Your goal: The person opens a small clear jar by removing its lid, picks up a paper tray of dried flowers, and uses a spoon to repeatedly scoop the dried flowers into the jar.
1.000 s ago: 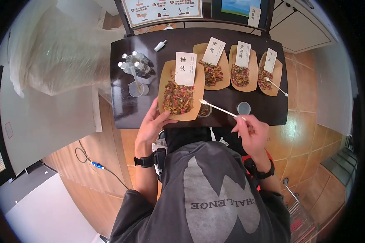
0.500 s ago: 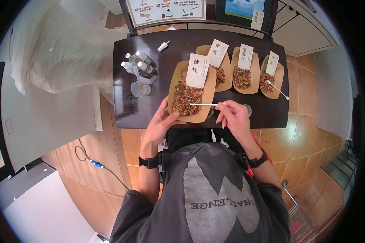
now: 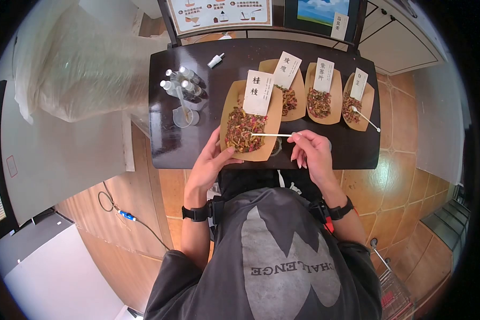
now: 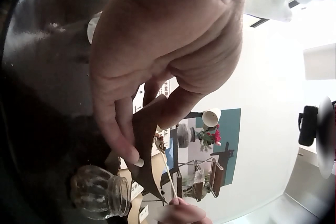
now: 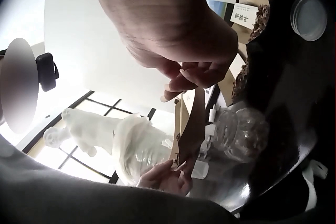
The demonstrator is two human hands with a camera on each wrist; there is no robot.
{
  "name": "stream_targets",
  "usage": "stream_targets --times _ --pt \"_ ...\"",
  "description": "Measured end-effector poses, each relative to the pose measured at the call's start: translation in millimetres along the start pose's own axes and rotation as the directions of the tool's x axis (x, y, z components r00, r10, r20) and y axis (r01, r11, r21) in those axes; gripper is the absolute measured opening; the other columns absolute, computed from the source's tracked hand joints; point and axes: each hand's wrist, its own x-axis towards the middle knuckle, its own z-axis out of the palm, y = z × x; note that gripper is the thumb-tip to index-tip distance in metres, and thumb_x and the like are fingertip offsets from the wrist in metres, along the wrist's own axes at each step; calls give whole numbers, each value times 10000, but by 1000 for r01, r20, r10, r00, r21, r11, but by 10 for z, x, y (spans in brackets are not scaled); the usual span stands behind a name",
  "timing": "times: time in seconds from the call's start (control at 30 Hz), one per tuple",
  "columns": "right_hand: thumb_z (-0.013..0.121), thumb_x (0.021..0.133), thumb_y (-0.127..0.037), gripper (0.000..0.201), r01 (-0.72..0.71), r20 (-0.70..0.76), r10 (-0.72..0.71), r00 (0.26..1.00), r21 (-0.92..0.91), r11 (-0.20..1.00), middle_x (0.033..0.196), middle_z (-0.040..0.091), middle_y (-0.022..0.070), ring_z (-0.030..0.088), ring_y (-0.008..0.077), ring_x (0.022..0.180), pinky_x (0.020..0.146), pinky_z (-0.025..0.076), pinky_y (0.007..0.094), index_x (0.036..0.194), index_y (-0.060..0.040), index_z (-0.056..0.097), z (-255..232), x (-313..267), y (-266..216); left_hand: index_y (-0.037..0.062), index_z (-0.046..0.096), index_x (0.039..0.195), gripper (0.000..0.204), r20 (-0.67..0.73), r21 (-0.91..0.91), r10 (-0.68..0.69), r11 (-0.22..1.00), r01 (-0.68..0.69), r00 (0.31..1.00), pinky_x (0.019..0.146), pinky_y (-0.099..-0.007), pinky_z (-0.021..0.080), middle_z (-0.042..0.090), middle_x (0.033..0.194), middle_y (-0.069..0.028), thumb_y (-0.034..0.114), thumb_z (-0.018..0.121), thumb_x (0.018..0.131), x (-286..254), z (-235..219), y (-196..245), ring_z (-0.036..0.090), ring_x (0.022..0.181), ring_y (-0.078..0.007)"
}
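My left hand (image 3: 208,166) grips the lower left of a brown paper tray (image 3: 276,109) above the table's front, thumb over the rim and fingers beneath. Mixed dried petals and herbs (image 3: 246,127) fill its lower half, and a white label card (image 3: 258,93) stands at its upper end. From the right, my right hand (image 3: 314,154) pinches the handle of a slim white spoon (image 3: 276,135), whose tip lies among the herbs. Mostly hidden by the tray in the head view, a small clear glass jar (image 4: 94,190) stands below it; the right wrist view shows the jar (image 5: 244,134) too.
Three similar labelled trays line the back right, the rightmost tray (image 3: 362,120) with another white spoon (image 3: 367,119). Small bottles (image 3: 184,80), a plastic measuring cup (image 3: 184,118) and a white dropper cap (image 3: 215,60) stand left. A round clear lid (image 5: 308,16) lies right of the jar.
My right hand has moved left, bringing the spoon from outside the tray into the herbs. The held tray has shifted slightly right in the head view. Over the last half second little moves.
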Motion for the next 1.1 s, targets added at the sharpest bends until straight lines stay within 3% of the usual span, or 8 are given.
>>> stream_targets --times 0.33,0.57,0.9,1.0,1.03,1.1 --pt "554 948 -212 240 27 -46 -25 999 42 999 566 586 35 445 43 397 362 285 174 890 -1 651 -200 -147 -24 80 240 1472 586 -69 -45 26 999 -29 997 862 -372 539 506 1330 -111 14 489 946 39 -90 -89 567 1146 -229" --pt "566 942 -222 247 -16 -181 23 983 40 999 553 577 30 436 40 392 364 272 170 901 3 658 -434 -372 102 89 241 1470 574 -110 -39 41 998 -46 993 862 -382 537 527 1302 -120 11 477 952 115 -146 -130 594 1101 -232" --pt "551 956 -152 212 76 -186 -100 977 -134 988 594 593 27 481 41 473 436 352 178 943 32 655 -390 -474 354 82 238 1456 551 -180 -44 70 996 -79 981 902 -373 523 539 1271 -123 25 477 963 238 -161 -204 585 1104 -223" --pt "598 916 -86 123 254 -116 -344 932 -468 847 617 616 42 555 73 511 468 411 224 921 19 661 -349 -491 392 65 228 1454 553 -226 -45 91 994 -104 970 922 -392 521 550 1254 -127 35 485 965 287 -168 -243 594 1090 -229" --pt "598 916 -86 123 256 -115 -346 931 -467 846 617 616 42 555 73 511 468 411 224 921 19 661 -343 -489 414 52 219 1451 555 -250 -43 102 992 -116 963 934 -398 520 548 1253 -135 39 487 966 302 -170 -258 594 1092 -233" --pt "610 906 -87 131 441 20 -577 817 -666 601 620 620 43 516 36 494 440 360 200 941 27 662 -333 -474 463 40 211 1449 558 -264 -20 119 991 -129 957 932 -401 525 554 1240 -144 44 490 966 323 -172 -277 603 1079 -234"
